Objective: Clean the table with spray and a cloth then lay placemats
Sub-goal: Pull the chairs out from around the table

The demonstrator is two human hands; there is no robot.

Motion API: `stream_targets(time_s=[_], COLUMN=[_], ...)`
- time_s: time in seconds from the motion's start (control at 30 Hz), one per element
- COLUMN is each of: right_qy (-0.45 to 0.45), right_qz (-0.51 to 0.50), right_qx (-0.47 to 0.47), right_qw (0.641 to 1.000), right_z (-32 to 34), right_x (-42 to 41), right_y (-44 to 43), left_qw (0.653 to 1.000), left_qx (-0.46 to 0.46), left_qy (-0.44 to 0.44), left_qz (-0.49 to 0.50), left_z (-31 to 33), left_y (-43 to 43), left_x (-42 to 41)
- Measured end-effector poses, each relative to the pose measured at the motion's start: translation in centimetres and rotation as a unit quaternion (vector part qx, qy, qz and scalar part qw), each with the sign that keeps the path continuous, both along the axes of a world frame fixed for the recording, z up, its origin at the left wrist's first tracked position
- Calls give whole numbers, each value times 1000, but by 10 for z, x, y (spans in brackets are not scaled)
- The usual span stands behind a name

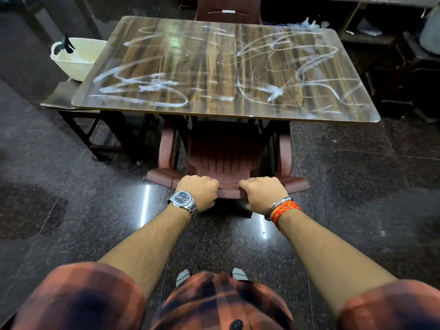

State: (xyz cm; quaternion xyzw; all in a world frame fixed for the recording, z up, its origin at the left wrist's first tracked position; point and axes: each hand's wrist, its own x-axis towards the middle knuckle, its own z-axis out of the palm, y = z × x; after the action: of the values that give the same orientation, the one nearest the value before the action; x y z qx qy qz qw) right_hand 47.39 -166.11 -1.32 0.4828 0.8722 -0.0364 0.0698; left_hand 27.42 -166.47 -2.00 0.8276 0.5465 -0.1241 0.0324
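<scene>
We stand at the near side of the tabletop [214,67], a wood-grain slab with rounded corners that stretches away from us and is marked all over with white scribbled streaks [142,89], thick on the left half and looping in thinner lines on the right. A brown plastic chair [223,151] is tucked under the near edge, its seat mostly beneath the slab and its back rail toward us. Our left hand [198,190] has a closed grip on that rail, fingers curled over the top, with a steel watch [182,198] on the wrist. Our right hand [262,191] holds the same rail just beside it in the same curled grip, the wrist wearing a metal bangle and an orange-red thread band [284,210]. At the far left a white woven basket [76,60] sits on a lower dark side stand [59,98], touching the tabletop's left edge; something dark pokes up at its rim, and we cannot tell what it is. A second brown chair [228,10] stands at the far side. The floor [71,186] is dark speckled stone with bright glints near our wrists.
</scene>
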Motion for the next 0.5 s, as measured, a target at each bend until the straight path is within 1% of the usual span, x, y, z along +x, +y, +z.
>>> stream_targets(time_s=[0.13, 0.2, 0.27, 0.33, 0.4, 0.5], right_qy=[31, 54, 104, 175, 226, 242], right_qz=[-9, 2, -2, -37, -69, -76], right_qx=[-4, -3, -22, -51, -51, -65], right_qw=[999, 999, 994, 983, 970, 965], right_z=[3, 7, 13, 21, 26, 25], right_x=[0, 3, 5, 1, -11, -44], right_y=[-3, -7, -8, -1, 13, 38], left_qw=[1000, 999, 995, 986, 978, 962], left_qx=[-12, -2, 10, 16, 42, 94], left_qy=[-8, -33, -89, -154, -200, -248], left_qz=[7, -12, -50, -66, -42, 72], left_z=[4, 6, 10, 17, 24, 26], left_y=[-3, -6, -7, -9, -8, -6], left_x=[1, -3, -12, -27, -47, -90])
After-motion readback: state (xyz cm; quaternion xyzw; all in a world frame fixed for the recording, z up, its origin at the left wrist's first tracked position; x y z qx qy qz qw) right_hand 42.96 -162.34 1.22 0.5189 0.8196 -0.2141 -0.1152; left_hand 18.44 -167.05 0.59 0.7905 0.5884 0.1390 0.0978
